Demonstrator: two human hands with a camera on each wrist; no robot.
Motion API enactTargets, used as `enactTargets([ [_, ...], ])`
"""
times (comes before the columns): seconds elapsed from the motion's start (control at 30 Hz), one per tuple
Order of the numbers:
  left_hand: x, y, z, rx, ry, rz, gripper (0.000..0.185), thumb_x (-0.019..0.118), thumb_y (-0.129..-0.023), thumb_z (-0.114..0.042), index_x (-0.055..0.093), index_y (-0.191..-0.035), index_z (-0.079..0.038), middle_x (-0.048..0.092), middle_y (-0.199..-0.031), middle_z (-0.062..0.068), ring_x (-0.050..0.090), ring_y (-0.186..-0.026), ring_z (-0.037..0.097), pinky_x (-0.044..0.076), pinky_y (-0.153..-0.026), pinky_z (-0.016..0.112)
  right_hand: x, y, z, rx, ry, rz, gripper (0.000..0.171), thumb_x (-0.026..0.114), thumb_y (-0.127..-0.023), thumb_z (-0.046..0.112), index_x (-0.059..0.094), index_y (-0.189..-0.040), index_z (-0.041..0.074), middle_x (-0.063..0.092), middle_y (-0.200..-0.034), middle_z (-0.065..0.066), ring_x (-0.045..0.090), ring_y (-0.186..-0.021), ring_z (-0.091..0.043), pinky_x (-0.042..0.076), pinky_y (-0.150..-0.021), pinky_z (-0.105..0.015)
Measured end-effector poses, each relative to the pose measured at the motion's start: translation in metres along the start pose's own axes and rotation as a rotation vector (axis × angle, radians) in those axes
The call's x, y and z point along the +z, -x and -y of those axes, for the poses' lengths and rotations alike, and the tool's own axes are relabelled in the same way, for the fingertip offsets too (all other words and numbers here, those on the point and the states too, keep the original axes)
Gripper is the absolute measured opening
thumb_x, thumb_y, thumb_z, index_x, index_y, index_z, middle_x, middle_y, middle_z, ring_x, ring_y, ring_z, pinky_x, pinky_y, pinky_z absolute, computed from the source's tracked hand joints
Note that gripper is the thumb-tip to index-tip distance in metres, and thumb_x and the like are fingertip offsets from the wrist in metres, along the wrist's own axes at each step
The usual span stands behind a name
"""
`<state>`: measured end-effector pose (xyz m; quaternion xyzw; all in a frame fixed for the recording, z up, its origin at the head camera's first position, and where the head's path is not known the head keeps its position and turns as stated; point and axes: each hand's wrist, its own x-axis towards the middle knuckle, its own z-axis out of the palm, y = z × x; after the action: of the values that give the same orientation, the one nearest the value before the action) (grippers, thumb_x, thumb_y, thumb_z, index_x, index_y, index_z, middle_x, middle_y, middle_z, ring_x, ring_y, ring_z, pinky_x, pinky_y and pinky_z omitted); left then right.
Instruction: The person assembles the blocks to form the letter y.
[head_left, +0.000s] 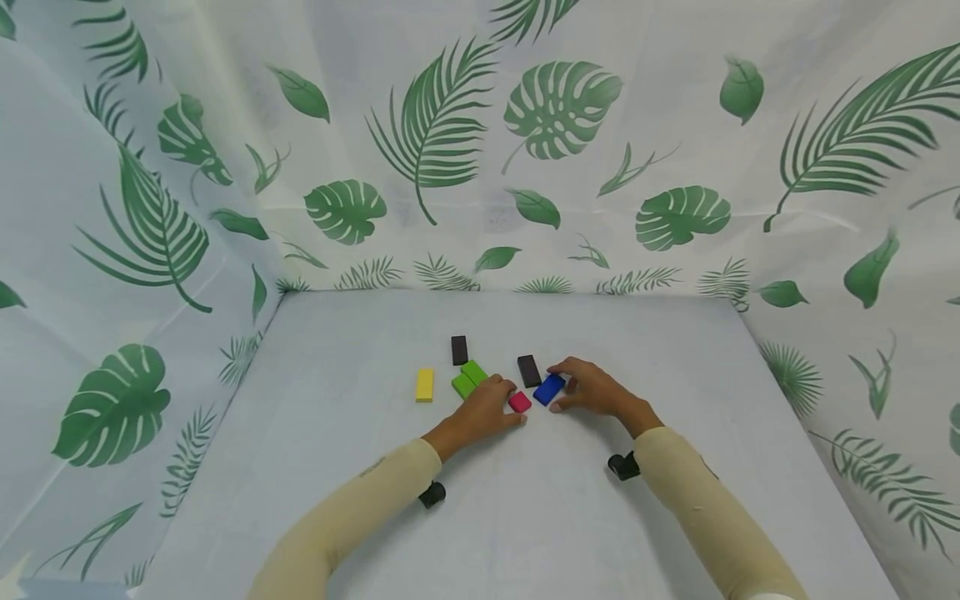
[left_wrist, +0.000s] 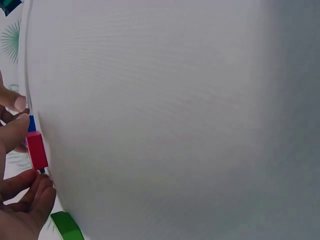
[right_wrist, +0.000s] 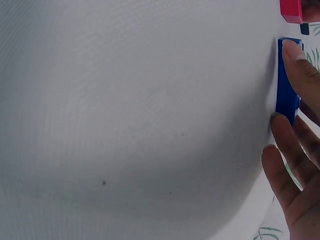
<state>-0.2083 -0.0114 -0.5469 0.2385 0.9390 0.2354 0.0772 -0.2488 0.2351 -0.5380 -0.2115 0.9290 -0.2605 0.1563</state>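
My left hand [head_left: 480,410] pinches a small red block [head_left: 520,402] between thumb and fingers. In the left wrist view the red block [left_wrist: 37,150] sits with the thumb at one end and fingertips at the other. My right hand [head_left: 596,390] holds a blue block [head_left: 549,389] by its ends, close to the right of the red one. The right wrist view shows the thumb on one end of the blue block [right_wrist: 287,85] and a fingertip at its other end. Two green blocks [head_left: 468,379] lie side by side just beyond the left hand, partly hidden by it.
A black block [head_left: 528,371] lies just behind the blue one. Another black block [head_left: 459,350] is farther back, and a yellow block [head_left: 425,385] lies to the left. The white table [head_left: 360,350] is bordered by leaf-printed cloth [head_left: 465,242] at the back and sides.
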Motion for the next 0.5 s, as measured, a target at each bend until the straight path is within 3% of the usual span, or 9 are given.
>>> enactTargets([
  [0.5,0.0039,-0.0017,0.0007,-0.007,-0.063,-0.028,0.048,0.078,-0.087,-0.037,0.067,-0.122,-0.005,0.063,-0.105,0.005,0.057,-0.090,0.011,0.050,-0.080,0.020,0.0027,-0.0061,0.0019,0.000,0.028,0.008,0.058,0.084,-0.082,0.028,0.065,-0.133,0.010,0.061,-0.117,-0.008,0.062,-0.095,-0.018,0.056,-0.090,-0.039],
])
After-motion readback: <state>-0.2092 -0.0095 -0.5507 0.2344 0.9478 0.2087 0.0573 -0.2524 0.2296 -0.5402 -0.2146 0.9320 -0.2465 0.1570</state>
